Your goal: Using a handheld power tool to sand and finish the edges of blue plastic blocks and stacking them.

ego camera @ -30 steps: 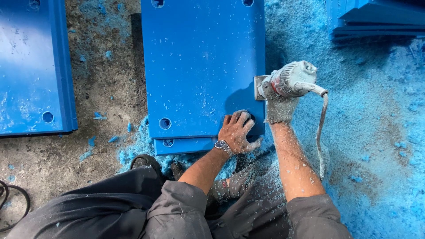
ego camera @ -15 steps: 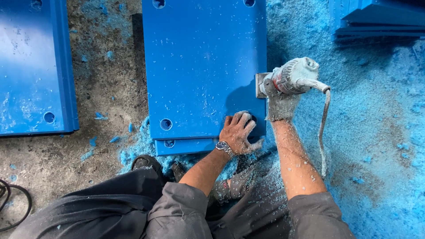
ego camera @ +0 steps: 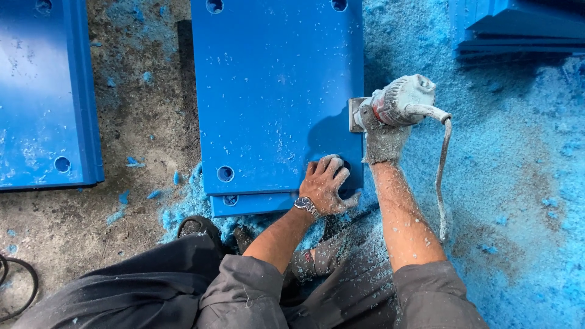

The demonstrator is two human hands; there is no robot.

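Observation:
A thick blue plastic slab [ego camera: 274,91] with round holes lies on the floor on top of a second blue slab [ego camera: 253,204]. My left hand [ego camera: 326,183], bare and with a wristwatch, presses flat on the slab's near right corner, fingers spread. My right hand [ego camera: 384,137], in a dusty grey glove, grips a grey power tool [ego camera: 399,100] held against the slab's right edge. The tool's grey cord [ego camera: 442,176] hangs down beside my right forearm.
Blue shavings [ego camera: 518,183] cover the floor to the right. Another blue slab [ego camera: 42,97] lies at the left, and stacked blue pieces [ego camera: 518,27] sit at the top right. A black cable [ego camera: 18,286] curls at the lower left. My shoe [ego camera: 198,226] rests near the slab's front edge.
The tool and my right hand have shifted slightly along the slab's right edge. My left hand stays pressed on the corner.

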